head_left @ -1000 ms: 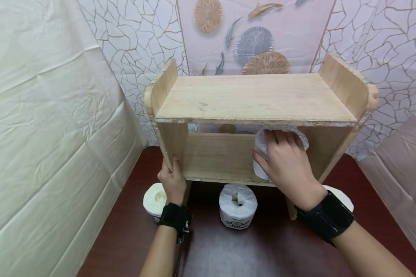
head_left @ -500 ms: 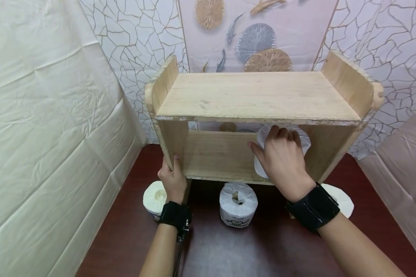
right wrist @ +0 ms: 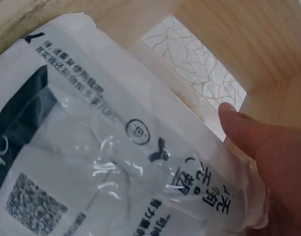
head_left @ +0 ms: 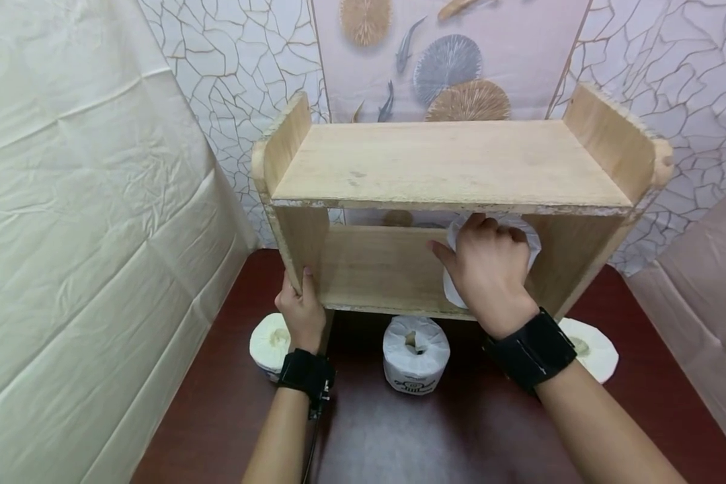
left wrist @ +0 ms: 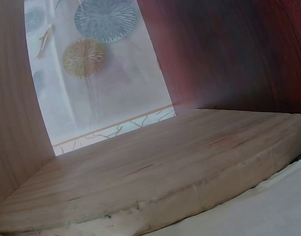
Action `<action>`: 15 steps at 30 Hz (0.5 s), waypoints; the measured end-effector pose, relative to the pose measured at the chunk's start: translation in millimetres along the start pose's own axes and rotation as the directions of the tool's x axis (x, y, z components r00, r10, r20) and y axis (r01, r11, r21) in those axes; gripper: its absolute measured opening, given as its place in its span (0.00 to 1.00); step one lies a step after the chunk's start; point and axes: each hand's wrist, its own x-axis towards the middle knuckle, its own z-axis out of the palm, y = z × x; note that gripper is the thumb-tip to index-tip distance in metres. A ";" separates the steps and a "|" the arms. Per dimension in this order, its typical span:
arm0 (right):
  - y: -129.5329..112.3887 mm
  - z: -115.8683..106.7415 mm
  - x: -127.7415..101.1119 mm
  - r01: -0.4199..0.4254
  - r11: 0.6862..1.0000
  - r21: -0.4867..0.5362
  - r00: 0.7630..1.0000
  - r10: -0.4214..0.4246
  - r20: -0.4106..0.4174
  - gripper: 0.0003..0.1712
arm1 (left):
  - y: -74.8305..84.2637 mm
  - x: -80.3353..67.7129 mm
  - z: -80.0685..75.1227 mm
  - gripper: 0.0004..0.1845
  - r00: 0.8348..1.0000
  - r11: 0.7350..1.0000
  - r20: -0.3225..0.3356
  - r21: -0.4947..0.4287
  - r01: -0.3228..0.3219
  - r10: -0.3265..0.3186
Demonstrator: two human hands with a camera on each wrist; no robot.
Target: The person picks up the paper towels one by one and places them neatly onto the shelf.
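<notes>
A two-tier wooden shelf (head_left: 448,161) stands before me. My left hand (head_left: 302,316) grips the lower front edge of its left side panel, thumb on the inner face. In the left wrist view the wooden panel (left wrist: 165,172) fills the lower part. A white wrapped toilet roll (head_left: 452,292) sits in the right part of the lower compartment. My right hand (head_left: 491,269) holds it from above and in front, fingers bent over it and thumb sticking out left. The right wrist view shows the printed wrapper close up, with the thumb (right wrist: 249,135) along its edge; the other fingers are hidden there.
On the dark red table (head_left: 387,440) stand more toilet rolls: a middle roll (head_left: 416,363) below the shelf, a left roll (head_left: 269,339) partly behind my left wrist, and a right roll (head_left: 595,349) partly behind my right arm. Pale fabric (head_left: 97,222) hangs at the left.
My right wrist and forearm have swung left, the hand shifting slightly left and upward. Its thumb now points farther out from the toilet roll. The left hand keeps its place on the shelf.
</notes>
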 end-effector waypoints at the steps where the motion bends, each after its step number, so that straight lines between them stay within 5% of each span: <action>1: 0.2 0.2 0.4 -0.006 1.000 -0.002 1.000 0.006 0.008 0.37 | 0.0 0.1 0.2 0.17 1.000 1.000 -0.001 -0.003 0.001 -0.001; 7: 5.1 1.1 1.1 -0.037 0.999 0.038 0.997 0.034 0.071 0.29 | 0.9 -0.5 0.4 0.17 1.000 1.000 -0.012 0.008 -0.004 0.004; 15: 11.7 6.1 1.2 -0.028 0.991 0.128 0.999 0.025 0.028 0.29 | 1.2 -0.1 0.1 0.17 1.000 1.000 -0.012 0.009 -0.005 0.005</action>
